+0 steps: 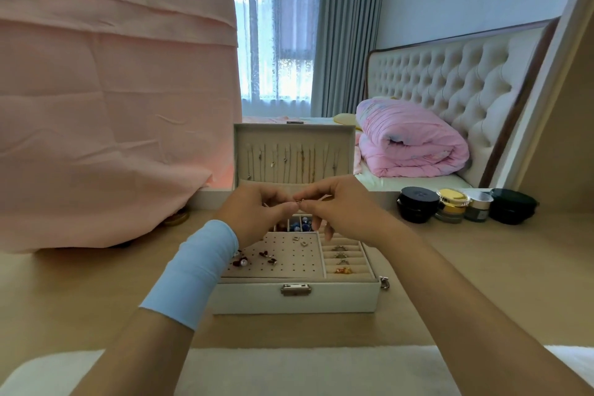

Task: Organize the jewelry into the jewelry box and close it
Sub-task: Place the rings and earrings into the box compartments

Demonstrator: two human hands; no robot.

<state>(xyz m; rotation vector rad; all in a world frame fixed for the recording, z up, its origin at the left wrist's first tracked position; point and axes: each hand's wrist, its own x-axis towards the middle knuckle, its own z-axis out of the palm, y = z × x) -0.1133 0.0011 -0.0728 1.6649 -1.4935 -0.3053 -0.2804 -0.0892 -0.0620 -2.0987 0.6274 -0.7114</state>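
Your left hand (257, 212) and right hand (340, 209) meet just above the open box (294, 297). The fingers (308, 202) of both are narrowed to a pinch on one small thin metal piece (299, 201); you cannot tell what kind of jewelry it is.

The box sits mid-counter (466, 267), latch side toward you. Its lid (294, 138) stands upright at the back, with chains hanging inside. Below your hands lie the earring panel (289, 257) and, to its right, the ring rolls (342, 262).

To the right, the counter runs from the box to a row of jars (418, 204), well apart from it. A small loose item (384, 282) lies just beside the box's right front corner. To your left, a pink cloth (112, 106) drapes down onto the counter near the box. A white mat (305, 370) runs along the near edge. Behind the counter are a bed (450, 80) with a rolled quilt (411, 145), and a curtained window (276, 42).
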